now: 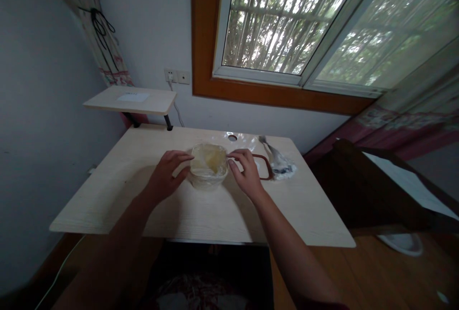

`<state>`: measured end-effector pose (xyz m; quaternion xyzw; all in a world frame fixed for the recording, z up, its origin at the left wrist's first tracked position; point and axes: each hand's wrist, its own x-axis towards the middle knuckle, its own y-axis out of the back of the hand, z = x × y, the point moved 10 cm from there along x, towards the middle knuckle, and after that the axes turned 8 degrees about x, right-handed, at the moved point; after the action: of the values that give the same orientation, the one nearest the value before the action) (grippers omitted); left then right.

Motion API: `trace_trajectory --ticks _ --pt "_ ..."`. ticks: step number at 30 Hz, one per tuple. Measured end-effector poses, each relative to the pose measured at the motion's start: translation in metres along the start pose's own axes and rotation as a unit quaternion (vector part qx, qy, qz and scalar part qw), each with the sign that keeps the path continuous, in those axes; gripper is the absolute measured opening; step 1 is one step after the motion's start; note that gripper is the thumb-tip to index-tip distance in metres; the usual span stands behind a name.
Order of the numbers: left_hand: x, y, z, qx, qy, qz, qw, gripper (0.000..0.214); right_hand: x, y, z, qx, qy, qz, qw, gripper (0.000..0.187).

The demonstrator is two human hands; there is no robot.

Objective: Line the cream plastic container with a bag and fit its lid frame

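A round tub or bowl (207,181) stands on the table, with thin clear plastic film (213,159) draped over its top and down its side. Something pale yellow shows through the wrinkled film; whether it is food or the inside of the vessel I cannot tell. My left hand (169,174) is curled at the left rim, thumb and fingertips on the film. At the right rim, my right hand (247,172) pinches the film's edge between thumb and forefinger. Just beyond that hand lies a brown-rimmed lid (264,166), partly hidden by it.
A crumpled clear plastic bag (281,164) lies right of the lid. The pale wooden table (143,209) has a cable hole (232,138) near the wall and a raised shelf (132,100) at back left. A dark piece of furniture (380,195) stands to the right, below the window.
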<state>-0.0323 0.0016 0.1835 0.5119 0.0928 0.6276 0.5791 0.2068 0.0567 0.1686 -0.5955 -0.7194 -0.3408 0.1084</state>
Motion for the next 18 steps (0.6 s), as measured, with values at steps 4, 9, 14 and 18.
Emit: trace_trajectory --ticks 4,9,14,18 --pt "0.006 -0.025 0.042 0.068 -0.194 -0.141 0.968 0.035 0.0 -0.026 -0.043 -0.021 0.131 -0.149 0.98 0.012" --pt "0.004 -0.051 0.031 0.205 -0.247 -0.186 0.929 0.014 -0.005 -0.037 -0.035 -0.11 0.172 -0.213 0.955 0.02" --pt "0.007 -0.049 0.029 0.241 -0.242 -0.177 0.923 0.012 -0.01 -0.044 -0.024 -0.209 0.177 -0.239 0.932 0.025" --pt "0.013 -0.042 0.028 0.245 -0.22 -0.147 0.933 0.011 -0.008 -0.047 -0.026 -0.209 0.197 -0.237 0.928 0.019"
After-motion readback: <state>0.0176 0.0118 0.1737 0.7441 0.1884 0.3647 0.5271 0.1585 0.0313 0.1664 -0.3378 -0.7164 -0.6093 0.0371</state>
